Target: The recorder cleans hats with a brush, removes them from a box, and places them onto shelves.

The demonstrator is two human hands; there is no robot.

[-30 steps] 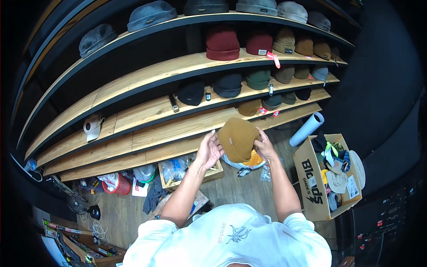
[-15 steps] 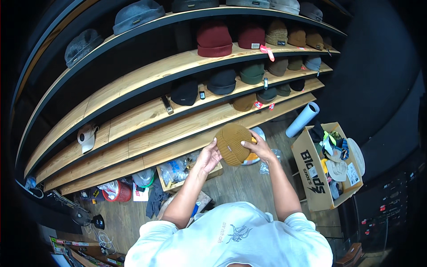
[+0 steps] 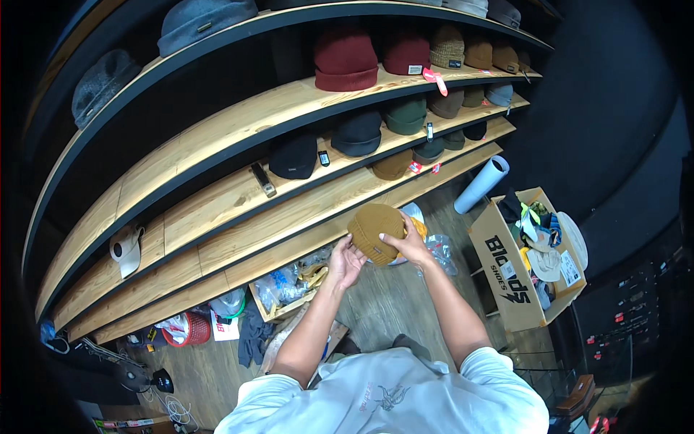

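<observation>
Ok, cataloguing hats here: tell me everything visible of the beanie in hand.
The mustard beanie looks rib-knitted, its cuff bearing a small label. It is held in the air, crown toward the shelves. The right hand grips its right side, thumb on top; the left hand touches its left edge.

Room notes, head view. Tiered, dark-edged shelves (image 3: 213, 199) of light wood run from lower left to upper right; they appear curved through the fisheye. Grain and board joints visible. Backing (image 3: 246, 79) behind the tiers: black. Right side: tall black wall (image 3: 614, 94). Floor (image 3: 383, 307): grey-brown, wood-look planks, grain visible. Light: whitish, strong on the shelf boards; spaces between tiers fall into deep shadow.
</observation>
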